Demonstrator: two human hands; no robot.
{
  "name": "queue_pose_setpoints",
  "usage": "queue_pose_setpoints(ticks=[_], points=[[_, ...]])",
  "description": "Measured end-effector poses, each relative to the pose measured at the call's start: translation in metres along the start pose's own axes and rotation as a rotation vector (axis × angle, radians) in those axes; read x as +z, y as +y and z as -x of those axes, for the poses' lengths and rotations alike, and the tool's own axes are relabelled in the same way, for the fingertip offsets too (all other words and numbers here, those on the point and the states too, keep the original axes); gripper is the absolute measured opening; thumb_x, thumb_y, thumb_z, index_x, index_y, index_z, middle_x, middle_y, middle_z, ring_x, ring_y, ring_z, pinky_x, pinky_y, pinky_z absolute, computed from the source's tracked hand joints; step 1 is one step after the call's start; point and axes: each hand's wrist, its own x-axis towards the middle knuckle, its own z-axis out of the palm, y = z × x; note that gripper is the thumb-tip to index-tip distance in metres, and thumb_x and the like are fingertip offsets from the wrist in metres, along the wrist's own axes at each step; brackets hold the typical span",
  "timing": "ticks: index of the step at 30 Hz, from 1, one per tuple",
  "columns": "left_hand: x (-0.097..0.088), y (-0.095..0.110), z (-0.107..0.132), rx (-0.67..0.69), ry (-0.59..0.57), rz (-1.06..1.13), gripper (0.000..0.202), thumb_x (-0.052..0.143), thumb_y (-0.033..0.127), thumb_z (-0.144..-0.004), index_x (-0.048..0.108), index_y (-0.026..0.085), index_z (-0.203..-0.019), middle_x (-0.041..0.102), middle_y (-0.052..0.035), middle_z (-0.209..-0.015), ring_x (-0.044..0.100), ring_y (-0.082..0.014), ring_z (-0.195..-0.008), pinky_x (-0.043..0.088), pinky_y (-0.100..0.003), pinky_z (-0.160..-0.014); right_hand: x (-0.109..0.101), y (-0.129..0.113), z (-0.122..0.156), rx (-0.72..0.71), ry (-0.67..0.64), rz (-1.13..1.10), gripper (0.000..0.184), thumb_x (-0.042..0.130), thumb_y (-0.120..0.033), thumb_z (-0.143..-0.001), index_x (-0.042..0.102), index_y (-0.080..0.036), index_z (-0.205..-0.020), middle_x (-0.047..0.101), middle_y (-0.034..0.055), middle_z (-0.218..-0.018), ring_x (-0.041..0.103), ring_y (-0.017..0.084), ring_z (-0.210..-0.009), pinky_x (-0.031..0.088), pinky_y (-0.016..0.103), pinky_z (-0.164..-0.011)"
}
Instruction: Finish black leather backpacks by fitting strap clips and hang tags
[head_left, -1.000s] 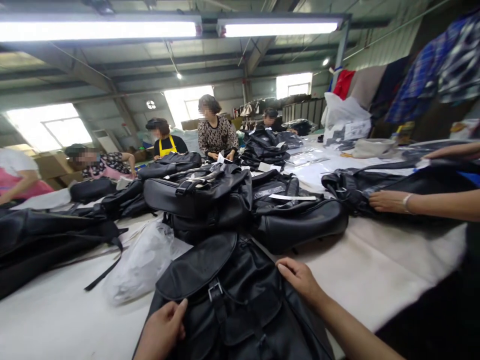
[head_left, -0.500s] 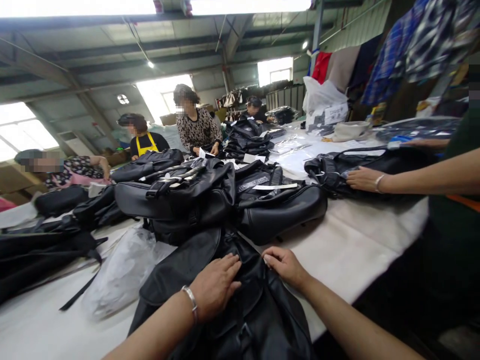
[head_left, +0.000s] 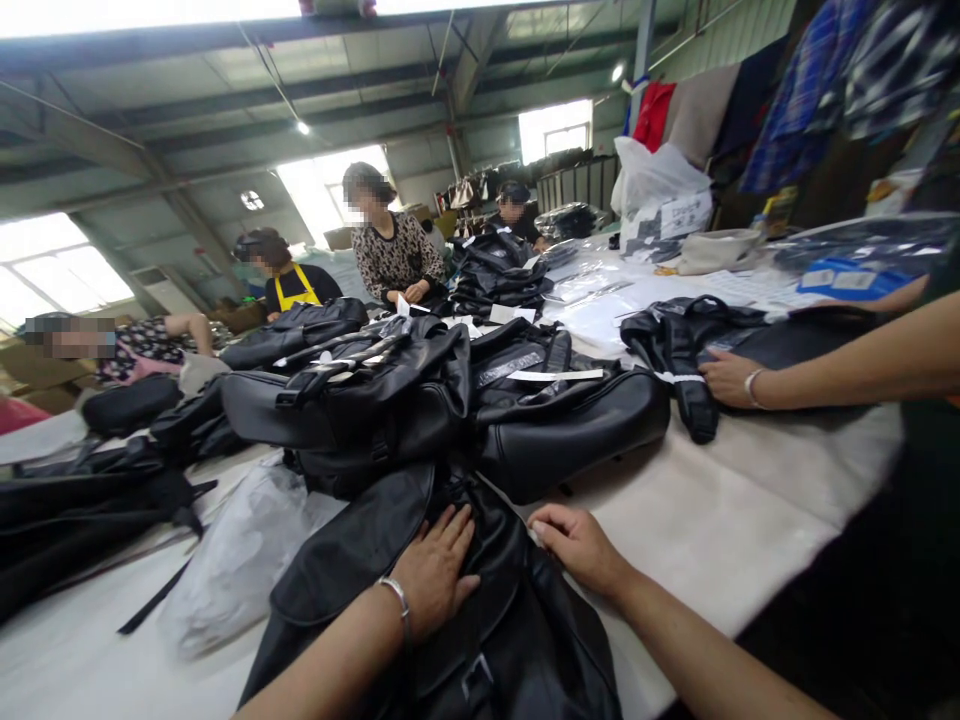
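Now, left hand on black backpack, distant lettering unreadable

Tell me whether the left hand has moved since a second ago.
Yes. Judged against the translucent plastic bag, the left hand has moved rightward and farther forward, now lying on the black backpack.

- This looks like a factory workshop: bare steel roof beams and strip lights run above the table.
- Matching black bags are heaped on the table.
- Several co-workers are around it, one in a yellow apron.
- Beyond the table, blurred, perhaps a stock rack.
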Motion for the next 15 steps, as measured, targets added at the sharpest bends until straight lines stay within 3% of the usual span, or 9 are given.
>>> queue_pose_setpoints(ticks=[3,5,7,12,15], points=[[-0.019,0.001,-0.004,0.06,0.016,0.035,0.059,0.053,0.034,-0.086,0.044,0.014,-0.141,0.034,-0.0139,-0.153,0.031,-0.0282,-0.141,0.03,-0.04,-0.115,0.0,0.003,-0.002,0.018,0.006,-0.029,0.026,0.053,-0.037,-0.084,0.066,-0.015,-0.087,0.057,-0.0005,-0.062,0.051,0.012,-0.056,0.04,0.022,-0.054],[-0.026,0.002,-0.012,0.091,0.044,0.055,0.055,0.043,0.035,-0.092,0.042,0.013,-0.142,0.033,-0.0136,-0.154,0.029,-0.0236,-0.142,0.026,-0.035,-0.117,0.0,0.004,-0.002,0.021,0.006,-0.032,0.026,0.053,-0.037,-0.084,0.066,-0.015,-0.086,0.057,-0.0008,-0.062,0.05,0.012,-0.054,0.039,0.022,-0.053],[-0.025,0.005,-0.022,0.114,0.048,0.07,0.056,0.043,0.036,-0.093,0.039,0.014,-0.144,0.03,-0.0132,-0.155,0.025,-0.024,-0.143,0.024,-0.037,-0.118,-0.001,0.004,-0.003,0.021,0.001,-0.028,0.026,0.053,-0.037,-0.084,0.066,-0.015,-0.086,0.056,-0.0009,-0.062,0.049,0.012,-0.054,0.039,0.023,-0.052],[-0.004,0.012,-0.038,0.089,0.045,0.098,0.065,0.056,0.032,-0.086,0.036,0.011,-0.145,0.03,-0.0192,-0.154,0.02,-0.0387,-0.143,0.026,-0.06,-0.111,-0.002,0.007,-0.002,0.03,-0.013,-0.004,0.029,0.052,-0.039,-0.085,0.067,-0.015,-0.09,0.056,-0.0008,-0.063,0.049,0.012,-0.054,0.04,0.024,-0.053],[-0.016,0.011,-0.024,0.101,0.045,0.134,0.064,0.06,0.027,-0.083,0.041,0.013,-0.142,0.032,-0.0168,-0.153,0.025,-0.0332,-0.142,0.028,-0.049,-0.115,-0.003,0.01,-0.002,0.03,-0.017,-0.002,0.03,0.052,-0.041,-0.086,0.067,-0.015,-0.091,0.056,-0.0009,-0.064,0.05,0.012,-0.056,0.04,0.024,-0.053]])
